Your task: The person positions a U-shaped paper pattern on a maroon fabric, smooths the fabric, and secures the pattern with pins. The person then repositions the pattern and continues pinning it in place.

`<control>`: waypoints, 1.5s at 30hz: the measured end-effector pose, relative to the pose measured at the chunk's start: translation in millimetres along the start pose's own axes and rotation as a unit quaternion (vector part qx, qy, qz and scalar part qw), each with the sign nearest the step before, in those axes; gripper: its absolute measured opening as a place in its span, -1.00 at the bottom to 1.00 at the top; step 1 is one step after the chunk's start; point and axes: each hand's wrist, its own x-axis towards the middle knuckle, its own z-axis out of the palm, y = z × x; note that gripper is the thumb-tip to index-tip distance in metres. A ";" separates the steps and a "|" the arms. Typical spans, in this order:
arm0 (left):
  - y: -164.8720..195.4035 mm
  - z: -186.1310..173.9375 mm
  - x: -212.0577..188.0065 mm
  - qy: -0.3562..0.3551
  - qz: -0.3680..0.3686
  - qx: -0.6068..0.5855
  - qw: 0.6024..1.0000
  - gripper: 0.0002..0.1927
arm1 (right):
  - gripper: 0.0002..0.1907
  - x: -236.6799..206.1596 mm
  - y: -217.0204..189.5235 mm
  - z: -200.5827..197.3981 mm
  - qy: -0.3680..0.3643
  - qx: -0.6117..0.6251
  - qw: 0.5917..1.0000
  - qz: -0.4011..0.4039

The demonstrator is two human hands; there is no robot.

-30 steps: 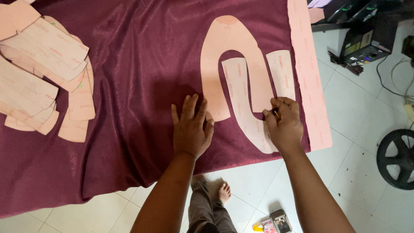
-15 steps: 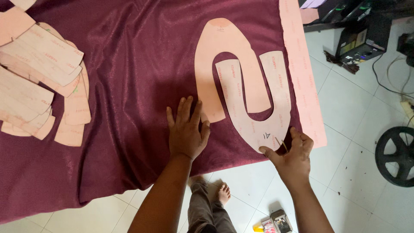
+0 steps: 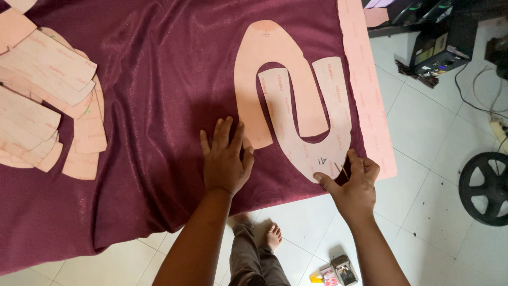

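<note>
My left hand (image 3: pixel 226 159) lies flat, fingers spread, on the maroon cloth (image 3: pixel 159 95), touching the lower end of an arch-shaped pink paper pattern (image 3: pixel 259 69). A second, U-shaped pink pattern (image 3: pixel 309 151) nests inside the arch. My right hand (image 3: pixel 353 182) sits at the cloth's near edge by the bottom of the U-shaped pattern, pinching a thin pin-like thing (image 3: pixel 341 169) between thumb and forefinger at the pattern's rim.
A stack of pink pattern pieces (image 3: pixel 45 100) lies at the left. A long pink paper strip (image 3: pixel 365 85) runs along the cloth's right edge. On the tiled floor are my bare feet (image 3: pixel 272 235), small items (image 3: pixel 338 271), a black wheel (image 3: pixel 484 188), cables and dark equipment (image 3: pixel 439 45).
My right hand slid from the U-shaped pattern's right arm down to its bottom edge and now pinches a thin pin there. The left hand stayed flat on the cloth.
</note>
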 end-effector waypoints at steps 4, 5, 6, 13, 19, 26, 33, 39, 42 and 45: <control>-2.6 2.1 0.2 0.002 0.003 0.006 1.000 -0.35 | 0.14 0.0 -0.6 0.9 0.001 -0.007 1.000 0.003; -2.8 2.7 0.3 0.006 0.004 0.010 1.000 -0.33 | 0.16 0.0 -0.6 1.0 0.001 -0.010 1.000 0.002; -3.1 2.8 0.2 0.005 0.004 0.010 1.000 -0.34 | 0.15 0.2 -0.5 1.0 0.004 -0.010 1.000 -0.002; -1.5 1.1 -1.0 -0.001 0.003 0.007 1.000 -0.36 | 0.13 0.2 1.9 0.7 -0.003 -0.020 1.000 0.007; -0.4 0.2 -0.1 0.003 0.006 -0.007 1.000 -0.37 | 0.12 -0.1 3.2 0.7 0.010 -0.003 1.000 -0.010; 0.4 0.3 0.5 0.000 0.006 0.000 1.000 -0.37 | 0.14 0.4 -0.2 -1.3 -0.010 -0.011 0.999 0.037; 1.1 -0.3 -0.4 -0.006 0.001 -0.001 1.000 -0.38 | 0.10 -1.0 -1.3 -2.2 -0.014 -0.007 0.999 0.035; 3.2 3.0 1.7 0.000 -0.001 0.013 1.000 -0.40 | -0.02 0.3 -5.3 -6.6 0.017 0.018 1.000 -0.002; 3.2 3.1 1.0 -0.008 -0.010 0.001 1.000 -0.41 | -0.26 1.2 -8.1 -3.4 0.069 0.050 0.996 -0.032; 3.6 2.4 0.3 -0.005 -0.008 0.000 1.000 -0.41 | -0.40 18.7 -10.4 2.8 0.093 0.057 0.994 -0.024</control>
